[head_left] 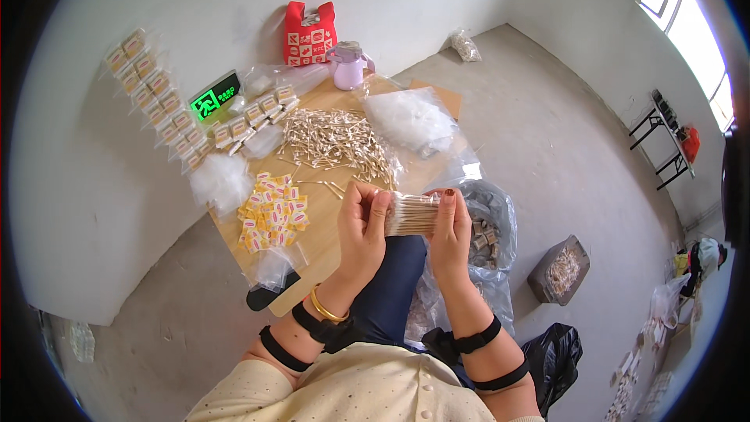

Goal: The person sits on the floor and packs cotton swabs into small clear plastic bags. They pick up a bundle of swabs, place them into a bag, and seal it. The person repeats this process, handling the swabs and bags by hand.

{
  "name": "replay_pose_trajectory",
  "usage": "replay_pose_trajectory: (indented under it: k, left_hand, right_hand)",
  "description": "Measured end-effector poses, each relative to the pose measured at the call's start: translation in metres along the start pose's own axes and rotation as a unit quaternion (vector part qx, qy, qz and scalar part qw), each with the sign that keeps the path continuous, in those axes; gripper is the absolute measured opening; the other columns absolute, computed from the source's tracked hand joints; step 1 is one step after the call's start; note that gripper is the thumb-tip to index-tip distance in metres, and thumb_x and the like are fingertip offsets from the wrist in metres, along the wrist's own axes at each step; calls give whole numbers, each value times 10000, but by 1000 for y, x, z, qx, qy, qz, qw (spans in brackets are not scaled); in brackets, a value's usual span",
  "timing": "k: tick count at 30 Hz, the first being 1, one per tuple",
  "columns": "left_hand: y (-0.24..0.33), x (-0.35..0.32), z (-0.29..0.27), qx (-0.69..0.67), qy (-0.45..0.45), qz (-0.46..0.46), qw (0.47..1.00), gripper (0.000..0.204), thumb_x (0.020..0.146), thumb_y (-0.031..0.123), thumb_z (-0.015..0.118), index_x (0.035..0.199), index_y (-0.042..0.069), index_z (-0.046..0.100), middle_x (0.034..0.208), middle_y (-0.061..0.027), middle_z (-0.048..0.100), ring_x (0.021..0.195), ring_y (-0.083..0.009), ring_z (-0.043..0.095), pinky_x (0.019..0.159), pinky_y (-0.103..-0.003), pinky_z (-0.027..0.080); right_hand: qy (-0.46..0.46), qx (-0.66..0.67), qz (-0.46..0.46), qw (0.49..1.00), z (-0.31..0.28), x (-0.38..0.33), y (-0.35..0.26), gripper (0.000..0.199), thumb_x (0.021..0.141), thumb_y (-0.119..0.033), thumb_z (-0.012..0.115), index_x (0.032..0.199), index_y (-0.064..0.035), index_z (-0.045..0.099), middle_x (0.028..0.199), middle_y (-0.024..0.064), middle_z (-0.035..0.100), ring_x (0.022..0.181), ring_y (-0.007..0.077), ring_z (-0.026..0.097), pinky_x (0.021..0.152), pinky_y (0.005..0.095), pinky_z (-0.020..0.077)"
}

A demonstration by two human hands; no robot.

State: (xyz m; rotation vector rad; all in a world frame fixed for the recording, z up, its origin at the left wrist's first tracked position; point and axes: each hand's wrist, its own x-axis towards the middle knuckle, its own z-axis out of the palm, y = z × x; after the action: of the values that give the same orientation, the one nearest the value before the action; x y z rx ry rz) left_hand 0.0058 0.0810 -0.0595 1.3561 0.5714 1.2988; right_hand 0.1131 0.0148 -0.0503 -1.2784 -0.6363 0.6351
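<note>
A bundle of cotton swabs (412, 216) lies sideways between my two hands, in front of my lap. Its sticks run left to right, and a shiny clear film shows at its left end and top. My left hand (364, 223) is closed around the left end, thumb on top. At the right end, my right hand (452, 227) pinches it, also with the thumb on top. Just beyond my hands, a heap of loose cotton swabs (336, 139) covers the middle of the wooden table (319, 259). Yellow and white paper labels (272, 215) lie piled left of my left hand.
Clear plastic bags (412, 119) are stacked at the table's right. Packed swab bundles (156, 101) stand in rows at the left. A lilac jug (347, 66) and red carrier bag (309, 34) stand behind. A lined bin (500, 219) and grey bin (559, 270) stand to the right.
</note>
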Motion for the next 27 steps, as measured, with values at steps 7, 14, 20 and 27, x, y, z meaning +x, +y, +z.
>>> replay_pose_trajectory:
  k: [7, 14, 20, 27]
  left_hand:
    - [-1, -3, 7, 124, -8, 69, 990, 159, 1021, 100, 514, 902, 25, 439, 739, -55, 596, 612, -79, 485, 561, -246, 420]
    - [-3, 0, 4, 104, -11, 47, 993, 181, 1039, 126, 475, 894, 77, 378, 862, -75, 686, 485, -2, 338, 436, -181, 273]
    - [-6, 5, -35, 80, 66, -3, 995, 189, 1050, 179, 463, 899, 93, 387, 826, -87, 684, 459, -9, 338, 417, -186, 272]
    - [-3, 19, -121, 29, 168, -92, 981, 269, 1012, 291, 568, 861, 106, 443, 771, -56, 645, 442, -17, 370, 410, -185, 285]
  right_hand:
    - [44, -93, -101, 990, -9, 5, 15, 299, 1063, -281, 454, 920, -37, 552, 694, -34, 480, 594, 38, 395, 518, 221, 339]
    - [56, 16, -30, 998, -12, 9, 13, 276, 1040, -238, 517, 875, -17, 536, 686, -20, 459, 645, 78, 393, 581, 264, 367]
    - [39, -92, -102, 990, 27, 31, 28, 264, 1033, -205, 519, 853, -14, 546, 674, 18, 466, 623, 94, 394, 561, 283, 360]
    - [-70, -47, -34, 996, 125, 40, 81, 273, 1015, -247, 544, 872, -15, 573, 629, 19, 444, 585, 92, 377, 525, 293, 338]
